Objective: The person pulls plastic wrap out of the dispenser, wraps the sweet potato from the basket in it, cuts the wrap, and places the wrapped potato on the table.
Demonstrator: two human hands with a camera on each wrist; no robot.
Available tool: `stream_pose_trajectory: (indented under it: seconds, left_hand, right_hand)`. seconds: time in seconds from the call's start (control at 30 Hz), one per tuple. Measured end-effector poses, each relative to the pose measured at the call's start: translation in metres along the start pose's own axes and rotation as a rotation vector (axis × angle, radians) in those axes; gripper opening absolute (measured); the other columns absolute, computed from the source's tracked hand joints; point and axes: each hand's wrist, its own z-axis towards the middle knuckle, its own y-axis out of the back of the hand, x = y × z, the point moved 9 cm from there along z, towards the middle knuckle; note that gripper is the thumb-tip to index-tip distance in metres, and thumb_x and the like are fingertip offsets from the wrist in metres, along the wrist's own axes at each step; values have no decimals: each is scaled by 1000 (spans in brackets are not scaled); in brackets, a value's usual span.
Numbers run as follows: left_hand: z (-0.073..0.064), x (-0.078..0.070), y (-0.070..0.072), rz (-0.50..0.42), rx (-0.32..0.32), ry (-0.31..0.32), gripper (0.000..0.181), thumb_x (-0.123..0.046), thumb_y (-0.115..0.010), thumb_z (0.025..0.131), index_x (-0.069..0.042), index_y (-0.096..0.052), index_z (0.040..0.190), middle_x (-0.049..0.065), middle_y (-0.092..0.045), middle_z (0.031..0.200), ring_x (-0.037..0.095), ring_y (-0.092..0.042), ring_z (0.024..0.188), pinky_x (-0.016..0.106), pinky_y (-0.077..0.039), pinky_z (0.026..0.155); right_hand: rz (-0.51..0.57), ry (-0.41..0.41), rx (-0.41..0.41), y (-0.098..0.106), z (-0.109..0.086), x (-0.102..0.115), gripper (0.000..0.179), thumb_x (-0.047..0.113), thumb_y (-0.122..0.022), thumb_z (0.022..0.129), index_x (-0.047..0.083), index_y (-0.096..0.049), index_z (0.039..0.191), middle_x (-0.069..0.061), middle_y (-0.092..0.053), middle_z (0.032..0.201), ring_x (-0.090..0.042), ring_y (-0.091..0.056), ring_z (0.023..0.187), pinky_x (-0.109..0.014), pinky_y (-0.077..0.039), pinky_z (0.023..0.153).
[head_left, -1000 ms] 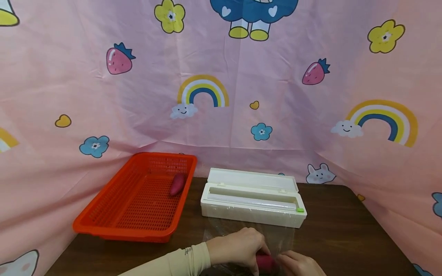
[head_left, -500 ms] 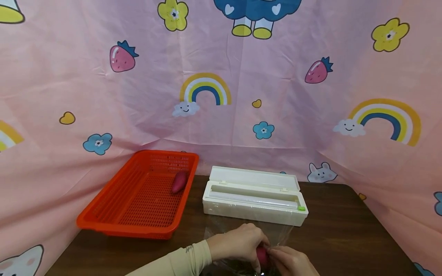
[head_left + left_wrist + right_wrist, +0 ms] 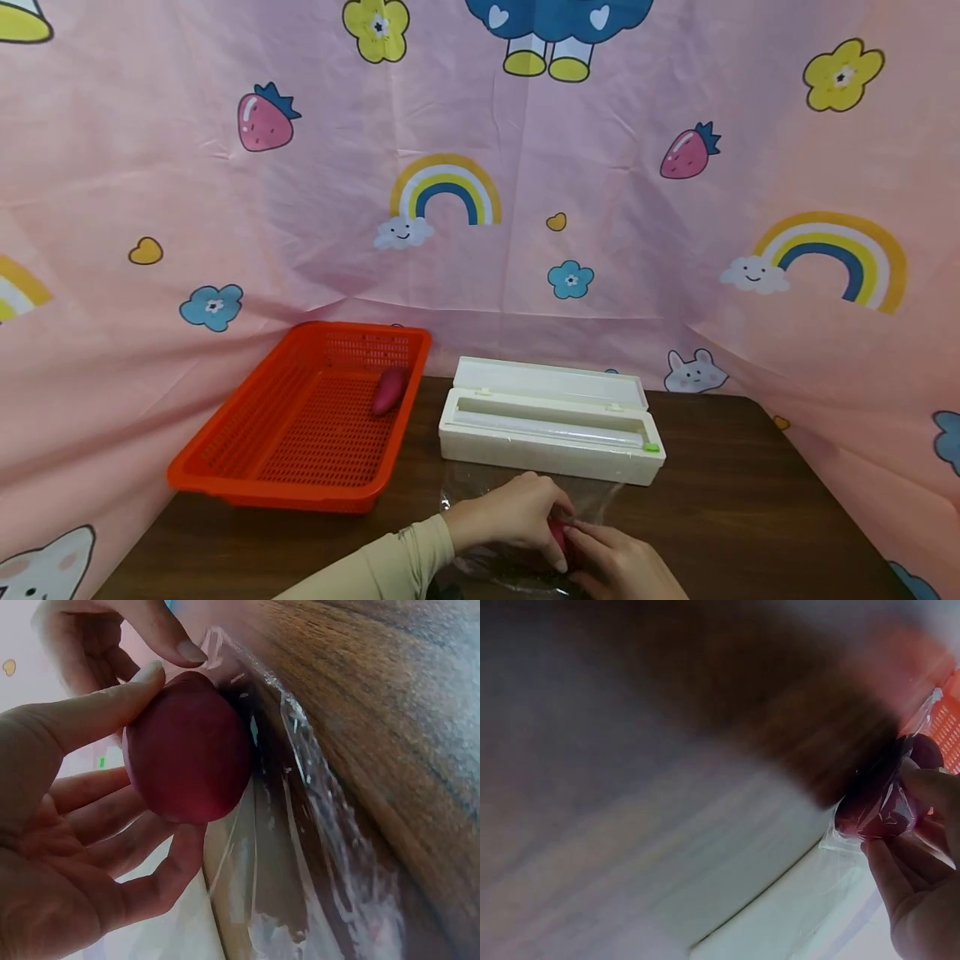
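Observation:
A reddish-purple sweet potato (image 3: 187, 754) sits between both hands, low in the head view. My left hand (image 3: 510, 517) grips it, thumb on one side and curled fingers on the other, as the left wrist view shows. My right hand (image 3: 622, 560) pinches its other end, where clear cling film (image 3: 892, 799) lies over the skin in the right wrist view. More cling film (image 3: 307, 761) spreads wrinkled on the table beside the sweet potato. It reaches back toward a white dispenser box (image 3: 540, 454) with its lid raised and a film roll (image 3: 551, 429) inside.
An orange-red plastic basket (image 3: 292, 492) stands at the left, with a second sweet potato (image 3: 389, 390) against its right wall. A green slider (image 3: 651, 447) sits at the box's right end. Behind the dark wooden table (image 3: 742, 500) hangs a patterned pink cloth (image 3: 600, 250).
My right hand has moved left and closer to the left hand, bringing film up against the sweet potato. The sweet potato has shifted slightly left and turned. Basket and box stay in place.

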Motion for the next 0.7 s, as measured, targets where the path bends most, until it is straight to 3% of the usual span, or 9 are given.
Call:
stream_pose_trajectory:
  seconds: [0.2, 0.37, 0.53, 0.7]
  left_hand:
    - [0, 1, 0, -43, -1, 5, 52, -32, -97, 66, -16, -78, 112, -12, -77, 95, -6, -63, 81, 13, -49, 69]
    - [-12, 5, 8, -4, -35, -6, 48, -36, -91, 76, -15, -75, 116, -10, -75, 101, -4, -64, 85, 14, -50, 71]
    - [-43, 6, 34, 162, -97, -61, 28, -27, -88, 79, -15, -79, 103, -8, -75, 92, -2, -62, 77, 13, -48, 67]
    - [-79, 20, 38, 287, -49, -67, 23, -22, -93, 71, -18, -82, 92, -11, -68, 79, -4, -52, 68, 13, -41, 61]
  right_hand:
    - [32, -12, 27, -1, 4, -1, 51, 15, -91, 71, 5, -73, 119, -6, -76, 107, -16, -73, 89, -19, -56, 67]
    - [3, -28, 27, -6, 6, 1, 50, 15, -91, 71, 4, -74, 117, -5, -76, 106, -15, -73, 88, -21, -57, 66]
    - [-74, -5, -19, -3, 9, 3, 54, 18, -93, 67, 6, -75, 116, -6, -77, 106, -15, -75, 86, -23, -58, 67]
    - [-95, 10, -53, 3, 8, 3, 57, 17, -95, 62, 6, -76, 115, -8, -78, 105, -16, -75, 84, -22, -58, 68]
